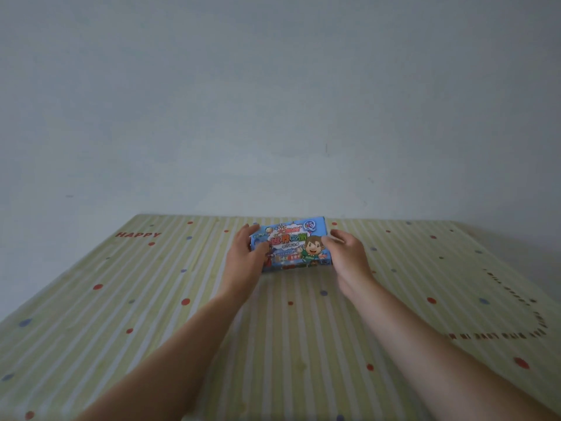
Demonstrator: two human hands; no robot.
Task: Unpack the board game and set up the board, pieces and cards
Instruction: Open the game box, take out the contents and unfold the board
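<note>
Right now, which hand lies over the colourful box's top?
The left hand: its thumb lies across the printed top of the game box, fingers round its far left corner. The right hand sits beside the right edge, fingers curled.
</note>
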